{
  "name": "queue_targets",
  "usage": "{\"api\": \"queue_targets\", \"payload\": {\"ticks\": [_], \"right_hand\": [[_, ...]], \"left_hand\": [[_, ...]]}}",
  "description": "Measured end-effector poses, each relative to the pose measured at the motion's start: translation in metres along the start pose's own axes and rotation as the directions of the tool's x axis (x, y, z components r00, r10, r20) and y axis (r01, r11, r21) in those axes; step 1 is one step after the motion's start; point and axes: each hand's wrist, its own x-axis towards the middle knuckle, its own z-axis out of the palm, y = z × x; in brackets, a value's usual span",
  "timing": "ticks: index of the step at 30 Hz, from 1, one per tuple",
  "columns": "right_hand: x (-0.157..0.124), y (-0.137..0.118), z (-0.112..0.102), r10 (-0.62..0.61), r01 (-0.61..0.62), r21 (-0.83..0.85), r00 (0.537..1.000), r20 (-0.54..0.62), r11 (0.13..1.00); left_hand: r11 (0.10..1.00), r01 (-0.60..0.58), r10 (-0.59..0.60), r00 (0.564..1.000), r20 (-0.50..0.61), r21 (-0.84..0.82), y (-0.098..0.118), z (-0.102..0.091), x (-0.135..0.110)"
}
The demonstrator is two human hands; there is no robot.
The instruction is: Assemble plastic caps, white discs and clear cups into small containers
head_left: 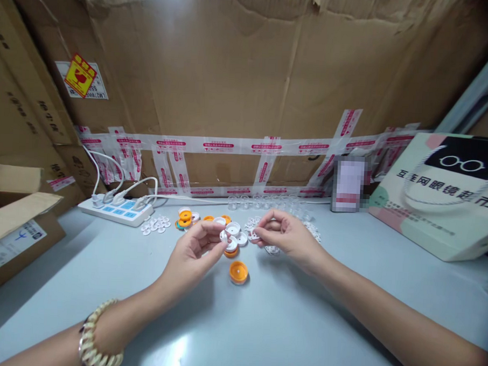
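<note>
Thumb and fingers of my left hand pinch a small white round plastic piece, held tilted above the table. To its right, my right hand is closed in a pinch on another small white plastic piece. Just below and between the hands, an orange round cap lies with its hollow side up. White round caps and more orange ones are clustered behind my left fingertips. White ring-like pieces lie in a pile beneath and behind my right hand, partly hidden by it.
Small white discs are scattered beside a power strip with plugged-in cables. Clear round cups line the back, before a large cardboard box. A phone leans there. A paper bag stands right, an open carton left.
</note>
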Motion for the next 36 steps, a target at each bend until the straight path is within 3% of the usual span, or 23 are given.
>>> {"api": "queue_targets", "payload": {"ticks": [3, 6, 8, 16, 31, 36], "right_hand": [[-0.005, 0.004, 0.011, 0.022, -0.024, 0.037, 0.998, 0.055, 0.999], [-0.008, 0.011, 0.020, -0.001, -0.003, 0.047, 0.997, 0.082, 0.999], [-0.010, 0.014, 0.025, 0.004, -0.013, 0.085, 0.996, 0.094, 0.996], [-0.018, 0.009, 0.031, 0.031, -0.077, 0.306, 0.988, 0.153, 0.949], [-0.017, 0.014, 0.027, 0.102, -0.170, 0.391, 0.977, 0.188, 0.905], [-0.019, 0.014, 0.027, 0.080, -0.145, 0.356, 0.979, 0.190, 0.923]], "left_hand": [[0.949, -0.220, 0.216, 0.975, 0.044, 0.227, -0.002, 0.001, -0.001], [0.785, -0.442, 0.419, 0.895, 0.153, 0.434, -0.006, 0.002, -0.003], [0.715, -0.509, 0.473, 0.857, 0.204, 0.479, -0.009, 0.003, -0.004], [0.696, -0.493, 0.473, 0.862, 0.183, 0.522, -0.010, 0.001, 0.000], [0.671, -0.520, 0.495, 0.845, 0.203, 0.528, -0.014, 0.000, 0.001], [0.651, -0.536, 0.509, 0.834, 0.215, 0.538, -0.012, 0.001, 0.002]]}}
